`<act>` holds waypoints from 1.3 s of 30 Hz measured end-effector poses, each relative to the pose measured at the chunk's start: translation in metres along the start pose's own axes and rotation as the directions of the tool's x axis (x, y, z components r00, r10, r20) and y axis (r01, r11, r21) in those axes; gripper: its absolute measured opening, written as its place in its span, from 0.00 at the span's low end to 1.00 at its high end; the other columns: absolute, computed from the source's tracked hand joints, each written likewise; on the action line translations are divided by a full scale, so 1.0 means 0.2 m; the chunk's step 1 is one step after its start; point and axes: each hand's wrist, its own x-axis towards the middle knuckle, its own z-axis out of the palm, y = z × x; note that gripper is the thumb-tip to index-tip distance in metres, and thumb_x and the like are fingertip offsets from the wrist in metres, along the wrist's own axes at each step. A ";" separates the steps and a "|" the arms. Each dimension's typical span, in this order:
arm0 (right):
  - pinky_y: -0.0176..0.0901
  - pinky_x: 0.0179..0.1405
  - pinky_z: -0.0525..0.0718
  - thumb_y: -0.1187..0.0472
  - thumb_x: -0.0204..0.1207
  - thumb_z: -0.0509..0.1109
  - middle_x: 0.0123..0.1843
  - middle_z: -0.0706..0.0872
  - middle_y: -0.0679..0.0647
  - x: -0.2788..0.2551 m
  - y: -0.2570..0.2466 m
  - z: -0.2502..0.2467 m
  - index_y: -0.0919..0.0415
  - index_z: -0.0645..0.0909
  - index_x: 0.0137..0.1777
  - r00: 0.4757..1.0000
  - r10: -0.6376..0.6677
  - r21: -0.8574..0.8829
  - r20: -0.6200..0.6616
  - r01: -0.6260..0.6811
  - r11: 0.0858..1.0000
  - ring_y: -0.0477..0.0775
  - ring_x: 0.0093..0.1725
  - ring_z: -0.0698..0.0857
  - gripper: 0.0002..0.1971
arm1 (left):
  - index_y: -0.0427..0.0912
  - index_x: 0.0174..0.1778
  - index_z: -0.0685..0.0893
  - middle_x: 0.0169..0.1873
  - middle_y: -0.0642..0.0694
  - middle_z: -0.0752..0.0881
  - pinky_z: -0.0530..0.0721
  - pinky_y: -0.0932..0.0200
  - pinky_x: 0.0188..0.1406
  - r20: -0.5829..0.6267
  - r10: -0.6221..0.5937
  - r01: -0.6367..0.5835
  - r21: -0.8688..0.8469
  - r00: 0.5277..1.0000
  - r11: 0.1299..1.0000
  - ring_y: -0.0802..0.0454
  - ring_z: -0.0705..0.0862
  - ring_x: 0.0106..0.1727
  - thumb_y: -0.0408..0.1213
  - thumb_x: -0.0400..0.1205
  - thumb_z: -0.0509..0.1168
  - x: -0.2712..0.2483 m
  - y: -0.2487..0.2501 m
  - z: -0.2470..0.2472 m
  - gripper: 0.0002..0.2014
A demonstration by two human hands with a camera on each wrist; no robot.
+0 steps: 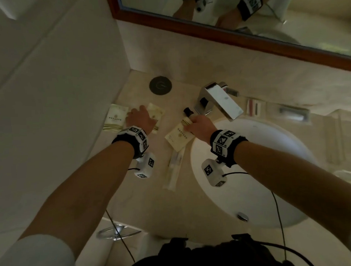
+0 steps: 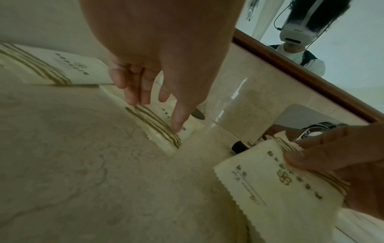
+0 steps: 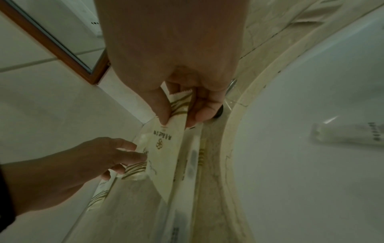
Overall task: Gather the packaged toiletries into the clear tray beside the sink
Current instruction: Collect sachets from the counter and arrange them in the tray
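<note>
Pinching the striped end of a cream sachet between thumb and fingers of the right hand at frame centre, seemingly raising it off the counter just beside the sink basin. Pressing straight fingertips of the left hand onto a second sachet left of centre, not curling round it. Leaving a third sachet just beside it, further left.

Risking a drop into the basin: gripping by one thin edge only while needing to cross past the faucet to the clear tray at upper right. Risking, too, merely sliding the flat second sachet over smooth stone instead of lifting it.

Showing the tray in the head view alone. Confirming the index fingertip touching the packet only from the left wrist. Revealing, from the right wrist, the pinch from beneath and a pale tube-like shape against the basin, not being made out from the head.
</note>
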 end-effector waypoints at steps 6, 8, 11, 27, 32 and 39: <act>0.48 0.58 0.82 0.60 0.79 0.66 0.60 0.86 0.58 -0.03 0.02 -0.03 0.63 0.82 0.63 1.000 -0.006 -0.018 0.018 0.007 1.000 0.58 0.59 0.84 0.14 | 0.32 0.72 0.67 0.70 0.32 0.74 0.74 0.43 0.66 0.006 -0.007 0.007 -0.056 1.000 0.998 0.34 0.75 0.70 0.47 0.80 0.67 0.02 0.01 0.03 0.30; 0.46 0.55 0.82 0.60 0.79 0.66 0.60 0.87 0.58 -0.03 0.03 -0.04 0.62 0.82 0.64 1.000 -0.002 -0.008 0.015 0.002 1.000 0.56 0.56 0.84 0.15 | 0.31 0.71 0.69 0.69 0.33 0.76 0.76 0.45 0.64 0.019 -0.016 0.018 -0.135 1.000 0.991 0.35 0.77 0.68 0.46 0.80 0.67 0.02 0.02 0.03 0.29; 0.43 0.48 0.78 0.60 0.79 0.66 0.58 0.87 0.57 -0.05 0.04 -0.05 0.61 0.83 0.62 1.000 -0.003 -0.010 0.003 0.003 1.000 0.53 0.50 0.83 0.14 | 0.30 0.62 0.79 0.61 0.36 0.83 0.80 0.51 0.56 0.060 -0.022 0.038 -0.283 0.998 0.958 0.36 0.82 0.61 0.45 0.79 0.68 0.00 0.03 0.02 0.23; 0.50 0.47 0.80 0.61 0.78 0.68 0.54 0.88 0.63 -0.24 0.18 -0.09 0.66 0.84 0.55 0.997 0.018 0.090 -0.078 -0.011 0.996 0.56 0.46 0.82 0.11 | 0.37 0.28 0.78 0.32 0.45 0.81 0.80 0.51 0.44 0.022 0.078 -0.051 -0.577 0.997 0.815 0.46 0.81 0.43 0.40 0.76 0.73 -0.21 0.15 -0.02 0.15; 0.48 0.47 0.80 0.61 0.79 0.67 0.54 0.88 0.61 -0.33 0.28 -0.12 0.67 0.85 0.55 0.994 0.029 0.113 -0.104 -0.017 0.993 0.59 0.49 0.85 0.11 | 0.35 0.32 0.82 0.36 0.39 0.83 0.76 0.54 0.39 0.025 0.172 -0.118 -0.632 0.985 0.766 0.48 0.81 0.39 0.37 0.74 0.75 -0.31 0.26 0.03 0.11; 0.45 0.44 0.77 0.60 0.80 0.67 0.52 0.87 0.58 -0.47 0.50 -0.25 0.64 0.84 0.53 0.987 0.056 0.153 -0.154 -0.032 0.988 0.56 0.47 0.84 0.09 | 0.35 0.47 0.90 0.42 0.40 0.90 0.86 0.49 0.50 0.027 0.259 -0.180 -0.650 0.965 0.738 0.47 0.86 0.43 0.38 0.75 0.74 -0.47 0.48 0.13 0.11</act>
